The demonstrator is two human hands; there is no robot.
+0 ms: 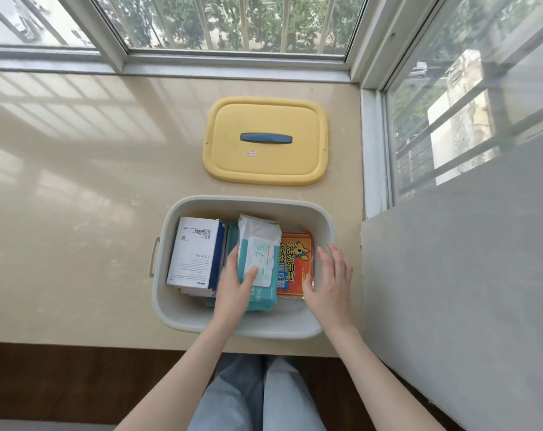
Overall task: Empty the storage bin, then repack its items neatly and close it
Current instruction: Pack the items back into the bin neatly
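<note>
Inside the bin (248, 201), the left hand (234, 284) held the wipes (259, 244), fingers curled round them; the right hand (327, 283), fingers straight, hovered over the orange pack (296, 259).

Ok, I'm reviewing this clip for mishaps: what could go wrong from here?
1. The bin sits close to the front edge of the ledge, and neither hand grips it. The right hand is open, so a tug toward the person might slide or tip the bin off.
2. The left hand grips the soft wipes from one side only, so the pack may sag or slip when lifted.
</note>
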